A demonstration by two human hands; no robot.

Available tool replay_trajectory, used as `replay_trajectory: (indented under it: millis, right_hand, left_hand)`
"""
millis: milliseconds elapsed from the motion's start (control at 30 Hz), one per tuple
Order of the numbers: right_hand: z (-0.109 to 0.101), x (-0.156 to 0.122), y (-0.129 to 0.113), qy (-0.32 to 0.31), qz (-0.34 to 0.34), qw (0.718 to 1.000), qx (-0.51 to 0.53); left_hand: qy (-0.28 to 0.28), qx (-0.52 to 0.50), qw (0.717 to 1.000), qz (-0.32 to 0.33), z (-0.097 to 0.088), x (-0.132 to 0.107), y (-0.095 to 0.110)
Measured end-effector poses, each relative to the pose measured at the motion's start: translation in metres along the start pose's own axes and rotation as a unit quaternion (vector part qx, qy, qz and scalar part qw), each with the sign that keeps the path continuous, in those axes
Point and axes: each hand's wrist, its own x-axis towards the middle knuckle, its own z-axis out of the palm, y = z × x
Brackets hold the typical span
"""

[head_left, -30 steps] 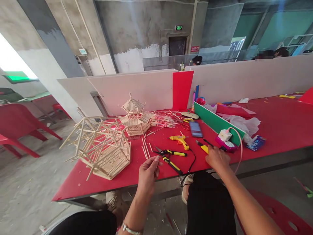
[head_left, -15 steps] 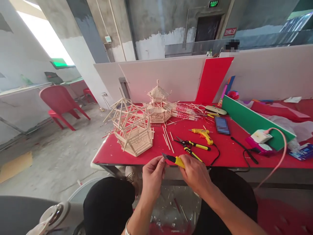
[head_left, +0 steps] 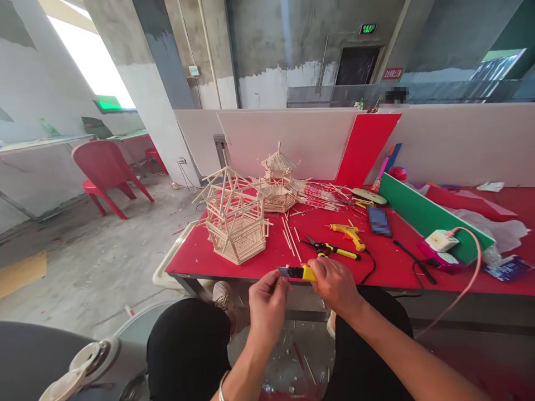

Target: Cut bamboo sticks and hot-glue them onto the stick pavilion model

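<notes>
The red counter (head_left: 192,255) carries a yellow glue gun (head_left: 350,235). In front of it lie yellow-handled pliers (head_left: 343,253); left of it, loose sticks (head_left: 292,238), then an open stick frame (head_left: 240,246); behind it and left, a roofed stick pavilion (head_left: 278,162); right of it, a phone (head_left: 379,221), then a green board (head_left: 430,216).

1. Green lit sign (head_left: 368,29), high on the grey wall (head_left: 267,39), upper right of the frame: characters, with small letters beneath resembling "EXIT".
2. Red sign (head_left: 393,73), just below and right: white characters, too small to read.
3. Blue packet (head_left: 509,268), far right: print too blurred.
</notes>
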Motion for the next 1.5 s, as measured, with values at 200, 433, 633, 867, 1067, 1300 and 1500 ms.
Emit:
replay_trajectory:
  millis: [200,433,633,867,1067,1300,1500]
  right_hand:
    - [-0.004,-0.004,0.016,0.012,0.007,1.000,0.012]
    - [-0.034,-0.013,0.089,0.004,0.327,0.943,-0.066]
    - [-0.047,-0.009,0.139,-0.068,0.292,0.946,-0.127]
    - [0.005,-0.061,0.144,-0.275,0.394,0.870,-0.106]
    - [0.015,-0.047,0.121,-0.187,0.359,0.914,-0.030]
    - [0.046,0.008,0.095,-0.268,0.285,0.920,-0.041]
    - [0.058,0.051,0.083,-0.286,0.325,0.902,-0.007]
  left_hand:
    - [-0.014,-0.044,0.998,-0.037,0.024,-0.006,0.006]
    - [-0.003,-0.076,0.992,-0.100,0.008,-0.024,0.017]
    - [0.018,-0.088,0.990,-0.105,0.005,-0.014,0.008]
    - [0.029,-0.075,0.991,-0.109,-0.005,0.001,0.009]
    - [0.039,-0.093,0.987,-0.124,-0.005,0.007,0.009]
    - [0.028,-0.096,0.992,-0.081,-0.005,0.016,0.010]
    - [0.037,-0.097,0.993,-0.063,-0.009,0.026,0.001]
